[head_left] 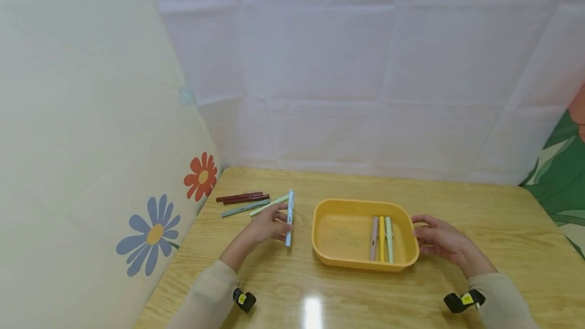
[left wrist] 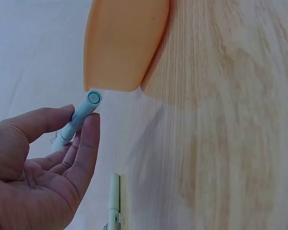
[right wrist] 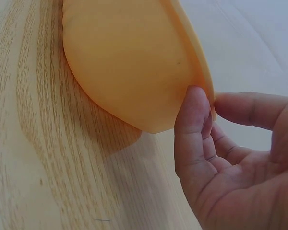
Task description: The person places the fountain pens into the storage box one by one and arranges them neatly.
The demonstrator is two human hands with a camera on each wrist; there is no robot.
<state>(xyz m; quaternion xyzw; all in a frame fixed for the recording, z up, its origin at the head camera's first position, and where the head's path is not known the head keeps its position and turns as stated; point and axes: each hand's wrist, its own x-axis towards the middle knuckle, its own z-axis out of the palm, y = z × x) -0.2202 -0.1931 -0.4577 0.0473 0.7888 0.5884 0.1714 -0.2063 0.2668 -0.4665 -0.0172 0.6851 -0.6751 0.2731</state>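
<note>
My left hand [head_left: 269,225] pinches a light blue pen [head_left: 290,217] between thumb and fingers, above the table left of a yellow plastic box [head_left: 340,264]. In the left wrist view the round end of the pen points toward the box's wall. At the box's right end my right hand [head_left: 441,240] grips the rim, with thumb and fingertips on either side of it in the right wrist view. Inside the box, toward its right, lie a mauve pen [head_left: 374,237], a yellow pen [head_left: 382,240] and a light green pen [head_left: 389,240], side by side.
Left of the box, beyond my left hand, two dark red pens [head_left: 242,197], a grey-green pen [head_left: 244,208] and another light green pen [head_left: 258,211] lie on the wooden table [head_left: 356,298]. A white cloth [head_left: 320,90] hangs behind, and a flower-printed cloth [head_left: 91,141] on the left.
</note>
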